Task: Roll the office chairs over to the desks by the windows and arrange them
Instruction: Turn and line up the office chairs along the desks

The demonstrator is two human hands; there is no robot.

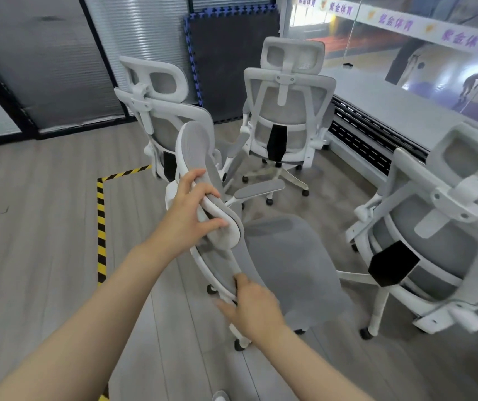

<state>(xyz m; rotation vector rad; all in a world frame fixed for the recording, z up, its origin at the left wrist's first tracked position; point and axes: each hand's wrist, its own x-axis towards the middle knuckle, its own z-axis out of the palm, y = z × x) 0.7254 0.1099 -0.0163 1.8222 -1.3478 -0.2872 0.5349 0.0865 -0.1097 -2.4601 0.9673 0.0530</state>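
We hold the near chair (284, 256) side-on, short of the worktop (382, 102) by the window: left hand (187, 209) curls round its headrest (217, 215), right hand (249, 305) grips the back's white rim lower down. Three other chairs crowd near: left chair (156, 111), far chair (287, 111), right chair (434, 241). Risks, as we judge them: the castors snag a neighbour's base; pulling by the headrest tips the chair or shifts its adjuster
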